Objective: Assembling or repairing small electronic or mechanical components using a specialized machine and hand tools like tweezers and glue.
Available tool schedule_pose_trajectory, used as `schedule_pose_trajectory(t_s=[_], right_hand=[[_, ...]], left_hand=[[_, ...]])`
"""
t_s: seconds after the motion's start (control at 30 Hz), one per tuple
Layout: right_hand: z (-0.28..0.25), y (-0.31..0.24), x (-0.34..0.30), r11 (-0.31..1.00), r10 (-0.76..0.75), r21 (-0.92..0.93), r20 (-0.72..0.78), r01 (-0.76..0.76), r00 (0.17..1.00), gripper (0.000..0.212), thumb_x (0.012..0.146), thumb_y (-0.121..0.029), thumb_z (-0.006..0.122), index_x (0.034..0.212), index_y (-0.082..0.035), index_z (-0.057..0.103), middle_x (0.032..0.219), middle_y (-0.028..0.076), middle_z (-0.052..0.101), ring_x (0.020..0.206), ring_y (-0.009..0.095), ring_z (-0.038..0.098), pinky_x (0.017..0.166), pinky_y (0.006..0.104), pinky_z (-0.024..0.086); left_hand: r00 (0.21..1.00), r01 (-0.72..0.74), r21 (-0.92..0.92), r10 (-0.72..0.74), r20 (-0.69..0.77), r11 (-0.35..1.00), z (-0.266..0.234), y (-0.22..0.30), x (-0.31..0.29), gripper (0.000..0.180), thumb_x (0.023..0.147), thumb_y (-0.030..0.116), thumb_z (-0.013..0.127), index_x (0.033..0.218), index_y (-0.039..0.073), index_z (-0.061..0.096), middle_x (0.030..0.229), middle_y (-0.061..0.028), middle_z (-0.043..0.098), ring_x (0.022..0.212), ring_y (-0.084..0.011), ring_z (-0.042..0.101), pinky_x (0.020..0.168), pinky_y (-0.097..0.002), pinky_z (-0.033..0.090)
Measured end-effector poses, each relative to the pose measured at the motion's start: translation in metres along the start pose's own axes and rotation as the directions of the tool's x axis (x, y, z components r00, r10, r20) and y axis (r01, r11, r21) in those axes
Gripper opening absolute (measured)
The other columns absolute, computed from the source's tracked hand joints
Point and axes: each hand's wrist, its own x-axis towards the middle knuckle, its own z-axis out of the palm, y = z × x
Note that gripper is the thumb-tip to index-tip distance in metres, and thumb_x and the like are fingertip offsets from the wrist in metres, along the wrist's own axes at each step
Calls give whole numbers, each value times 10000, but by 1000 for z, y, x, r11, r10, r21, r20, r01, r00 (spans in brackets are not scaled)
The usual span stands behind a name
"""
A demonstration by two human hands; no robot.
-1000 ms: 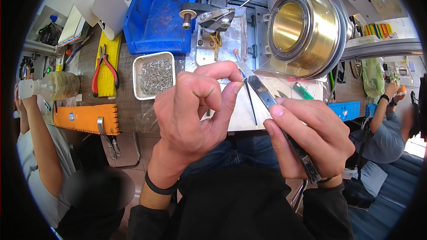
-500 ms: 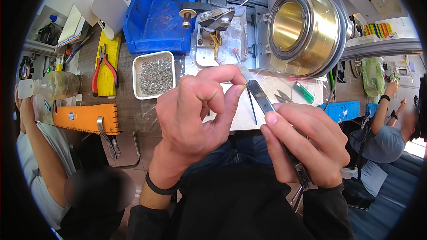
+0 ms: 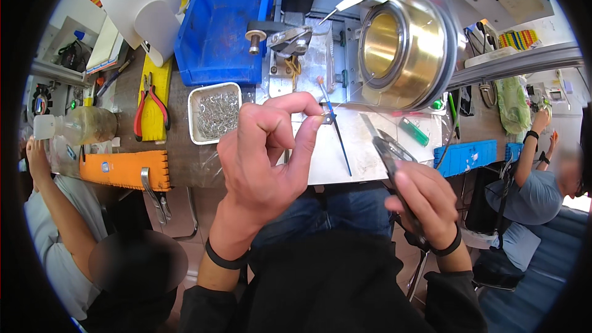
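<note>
My left hand (image 3: pixel 262 154) is raised over the white work surface (image 3: pixel 320 172), thumb and forefinger pinched on a tiny metal piece (image 3: pixel 327 119), too small to name. My right hand (image 3: pixel 427 200) is wrapped around a long, dark, flat tool (image 3: pixel 388 159) with a silvery tip, slightly blurred; I cannot tell its kind. That tip stands apart from the left fingers, to their right. A thin blue stick (image 3: pixel 341 145) lies just beyond the pinch. Left of my left hand, a white tray (image 3: pixel 193 132) holds many small bent wire pieces.
Behind the tray stands a blue bin (image 3: pixel 188 55); at its right are a metal fixture (image 3: pixel 290 40) and a brass cylinder (image 3: pixel 422 46). Red-handled pliers (image 3: pixel 150 108) lie on a yellow strip. A green object (image 3: pixel 414 131) lies at right. Other people sit on both sides.
My right hand has drawn the dark tool back and to the right, away from the left fingertips. My left hand keeps its pinch and has shifted slightly left.
</note>
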Motion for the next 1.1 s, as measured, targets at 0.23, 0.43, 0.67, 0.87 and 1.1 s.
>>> schedule_pose_trajectory(t_s=[0.23, 0.43, 0.67, 0.87, 1.1], right_hand=[[24, 37, -41, 963, 160, -261, 334, -72, 929, 499, 742, -23, 646, 1238, -10, 599, 1294, 127, 575, 1237, 320, 505, 1059, 471, 413], [7, 45, -20, 955, 218, -235, 150, -180, 964, 450, 748, 13, 636, 1195, -40, 644, 1176, 130, 626, 1132, 316, 564, 956, 435, 471], [-9, 80, 58, 401, 733, 714, 125, -573, 669, 206, 911, -99, 678, 1079, 16, 710, 878, 41, 637, 684, 91, 609, 602, 233, 481], [-10, 97, 75, 415, 615, 679, 282, -606, 737, 174, 893, -91, 692, 996, 48, 709, 900, 50, 622, 731, 109, 574, 687, 266, 478], [-7, 98, 73, 530, 599, 607, 227, -592, 768, 159, 859, -108, 707, 915, 40, 697, 873, 63, 607, 786, 126, 563, 709, 292, 472]], left_hand=[[993, -49, 165, 66, -98, 985, 3, 6, 17, 311, 836, -58, 698, 849, 48, 406, 861, -65, 706, 426, -40, 290, 400, -214, 237], [999, 12, 165, -5, -42, 986, 10, 18, 42, 275, 894, -56, 638, 854, 49, 387, 865, -97, 695, 508, -40, 379, 457, -214, 297], [984, -88, 225, 50, 172, 970, 41, 24, 75, 224, 803, -104, 581, 913, 54, 467, 785, -101, 660, 662, -342, 650, 555, -395, 494], [972, -134, 308, 64, 226, 942, 45, 26, 82, 250, 773, -74, 625, 918, 67, 478, 651, -135, 594, 607, -366, 631, 511, -427, 469], [986, -113, 344, 63, 153, 932, 47, 26, 81, 272, 756, -100, 629, 904, 58, 464, 693, -90, 572, 489, -216, 527, 483, -343, 401]])
